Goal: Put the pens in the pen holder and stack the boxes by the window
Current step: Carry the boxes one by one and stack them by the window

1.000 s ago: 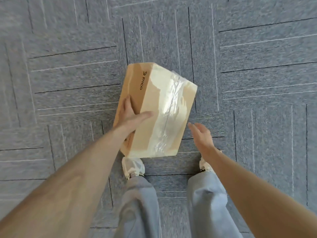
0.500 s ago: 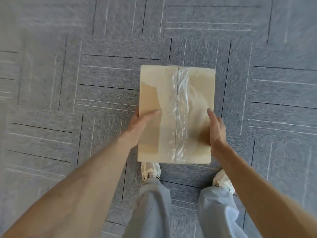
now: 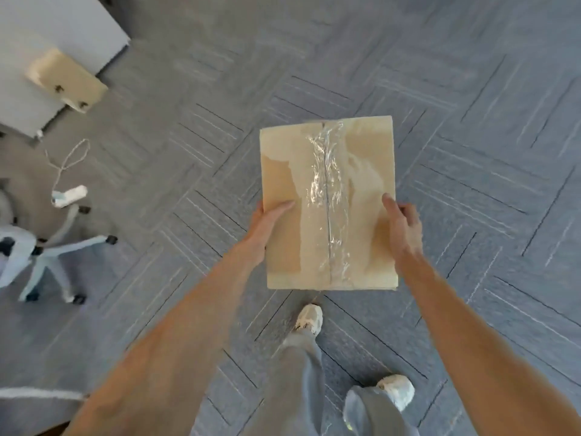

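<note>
- cardboard box [image 3: 328, 202]: held up in the air over the grey carpet floor [image 3: 471, 121], not resting on anything. taped top faces the camera, crinkled clear tape [image 3: 327, 199] runs down the centre seam.
- left hand [image 3: 267, 229] grasps the left side near the near-left corner, thumb lying on the top face, fingers hidden down the side or under it.
- right hand [image 3: 404, 228] grasps the right side near the near-right corner, thumb on top as well. the box sits between the two hands, most of it beyond them.
- handling, my guess: stiff rectangular carton, looks light to moderate since it rides level on a side grip. bare cardboard gives decent friction; the tape strip is slick, so keep off it.
- best hold: opposite side walls, fingers under the bottom edges if weight shows up.
- no window or pens in view; an office chair base [image 3: 56, 247] is well apart at left.
</note>
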The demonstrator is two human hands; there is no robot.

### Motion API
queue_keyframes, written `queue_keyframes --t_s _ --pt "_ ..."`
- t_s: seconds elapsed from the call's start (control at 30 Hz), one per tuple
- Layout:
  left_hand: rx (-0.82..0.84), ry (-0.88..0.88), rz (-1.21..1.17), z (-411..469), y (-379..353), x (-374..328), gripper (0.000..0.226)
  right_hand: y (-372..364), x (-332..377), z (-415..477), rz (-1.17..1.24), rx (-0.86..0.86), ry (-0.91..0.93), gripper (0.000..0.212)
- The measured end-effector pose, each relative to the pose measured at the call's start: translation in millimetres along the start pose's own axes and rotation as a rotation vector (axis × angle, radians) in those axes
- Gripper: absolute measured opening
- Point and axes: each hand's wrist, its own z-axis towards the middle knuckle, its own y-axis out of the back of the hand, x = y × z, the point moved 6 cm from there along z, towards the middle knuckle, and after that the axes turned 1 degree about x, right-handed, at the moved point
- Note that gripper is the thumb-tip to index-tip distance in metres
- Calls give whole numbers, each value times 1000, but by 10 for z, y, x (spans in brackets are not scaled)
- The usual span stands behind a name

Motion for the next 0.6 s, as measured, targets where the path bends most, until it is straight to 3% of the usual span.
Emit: queue_keyframes --t_s 0.13,0.23,0.33,0.6 --pt "-101 -96 -106 -722 663 -330 57 -442 678 -608 -62 131 78 42" --pt "-162 -137 -201 -1097 1162 -422 55 -852 1072 -996 -112 227 115 37" --pt "-233 -196 -328 -1323 1670 -506 55 -1337 1406 -1314 -162 312 189 46" --pt "-380 -283 -473 -1554 3219 -573 42 -2953 1614 -1969 -238 468 277 39"
